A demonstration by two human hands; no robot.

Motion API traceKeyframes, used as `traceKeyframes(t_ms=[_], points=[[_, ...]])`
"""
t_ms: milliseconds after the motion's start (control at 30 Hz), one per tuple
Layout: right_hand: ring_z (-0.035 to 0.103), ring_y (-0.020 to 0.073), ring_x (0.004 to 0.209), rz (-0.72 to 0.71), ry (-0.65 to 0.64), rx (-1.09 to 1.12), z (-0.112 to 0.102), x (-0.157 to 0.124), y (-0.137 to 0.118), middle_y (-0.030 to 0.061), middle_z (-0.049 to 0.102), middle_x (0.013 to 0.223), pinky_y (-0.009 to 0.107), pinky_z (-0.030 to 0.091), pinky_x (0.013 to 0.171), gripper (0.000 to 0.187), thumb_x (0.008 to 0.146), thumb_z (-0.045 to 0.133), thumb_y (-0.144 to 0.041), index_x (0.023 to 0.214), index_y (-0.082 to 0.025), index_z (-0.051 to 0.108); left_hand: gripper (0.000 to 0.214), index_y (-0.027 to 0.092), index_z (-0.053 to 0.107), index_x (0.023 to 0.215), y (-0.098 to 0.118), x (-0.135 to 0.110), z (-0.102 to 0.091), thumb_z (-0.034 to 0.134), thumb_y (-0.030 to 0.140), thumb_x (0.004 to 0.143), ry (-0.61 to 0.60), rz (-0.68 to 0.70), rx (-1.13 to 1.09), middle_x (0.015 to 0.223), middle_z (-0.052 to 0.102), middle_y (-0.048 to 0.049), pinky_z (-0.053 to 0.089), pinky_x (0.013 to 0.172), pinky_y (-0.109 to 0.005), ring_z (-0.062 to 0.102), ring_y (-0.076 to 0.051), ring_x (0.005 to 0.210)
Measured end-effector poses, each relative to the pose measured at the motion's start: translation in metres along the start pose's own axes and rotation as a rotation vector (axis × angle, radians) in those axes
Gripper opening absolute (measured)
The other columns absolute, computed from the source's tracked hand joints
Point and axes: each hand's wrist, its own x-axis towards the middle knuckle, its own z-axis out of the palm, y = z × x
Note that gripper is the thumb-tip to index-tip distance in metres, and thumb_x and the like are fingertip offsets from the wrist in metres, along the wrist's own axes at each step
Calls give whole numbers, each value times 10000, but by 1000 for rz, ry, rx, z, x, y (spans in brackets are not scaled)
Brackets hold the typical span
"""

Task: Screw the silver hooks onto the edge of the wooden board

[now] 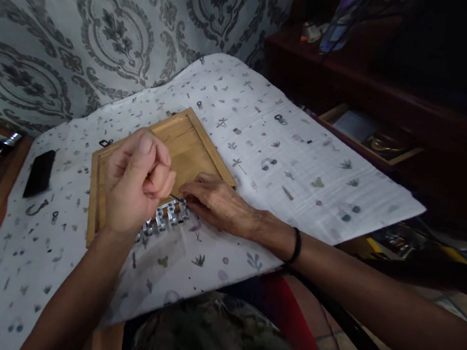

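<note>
At the near side of a wooden tray (197, 141), on a cloth-covered table (309, 190), two hands meet over a row of small metal fittings (171, 214). The row runs along the tray's near edge, its left end partly hidden by the left wrist, perhaps set there because that side is closest to the body; how much of it rests on wood and how much on cloth, I cannot tell.

The left hand (136, 176) is raised over the tray, its grip curled tight with the thumb uppermost. Whether anything is enclosed in that fist cannot be seen. The right hand (216, 202) comes in lower from the other side, its grip closed to a small pinch on what looks like a thin dark strip (176, 198) at the right end of the row. The low wrist probably helps steady those fingertips, while the lifted fist leaves the metal below it open to view. The strip points towards the left fist, though whether it reaches it is unclear.

The tray sits at a slant, one corner pointing away, which seems to suit the angle of the forearms. A flat black object (39, 173) lies well apart on the left, likely out of the elbows' way
</note>
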Motion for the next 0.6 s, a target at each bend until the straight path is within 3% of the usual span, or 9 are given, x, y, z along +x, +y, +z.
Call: traceKeyframes(t_ms=[433, 600], points=[[597, 225, 930, 19, -41, 4, -2, 1, -1, 115, 652, 965, 348, 498, 855, 138, 1023, 560, -138, 1104, -118, 671, 356, 205, 629, 689, -2, 2, -7, 687, 413, 973, 25, -25, -3, 466, 159, 100, 120, 364, -235, 52, -48, 381], [598, 219, 906, 24, -38, -8, -2, 1, -3, 113, 643, 938, 337, 494, 835, 128, 1023, 563, -132, 1073, -112, 679, 354, 192, 644, 715, -3, 1, -6, 644, 394, 1006, -27, -2, -23, 466, 170, 104, 136, 361, -215, 59, -39, 371]])
